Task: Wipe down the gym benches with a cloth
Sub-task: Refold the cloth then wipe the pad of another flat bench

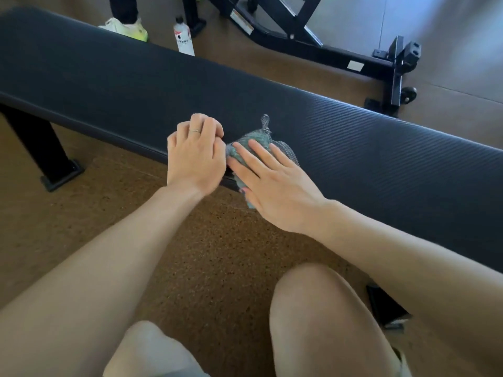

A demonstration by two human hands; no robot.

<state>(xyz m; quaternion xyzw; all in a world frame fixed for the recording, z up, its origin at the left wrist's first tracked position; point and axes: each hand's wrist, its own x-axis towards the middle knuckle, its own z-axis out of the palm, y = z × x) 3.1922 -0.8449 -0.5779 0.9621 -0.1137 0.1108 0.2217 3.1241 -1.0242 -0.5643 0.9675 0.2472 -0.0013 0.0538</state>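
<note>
The right hand (275, 183), fingers flat and straight, presses a crumpled blue-green cloth (257, 144) on the near edge of the long black ribbed padded bench (381, 148). At nine o'clock from the cloth, the left hand (197, 153) rests with fingers curled; I cannot tell if it pinches anything. I think wiping is underway, with most of the bench left. I see no wet marks.

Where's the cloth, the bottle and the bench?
cloth (260, 137), head view, the teal part above the fingers
bottle (184, 39), head view, its white label
bench (381, 148), head view, bare ribbed black pad
</note>
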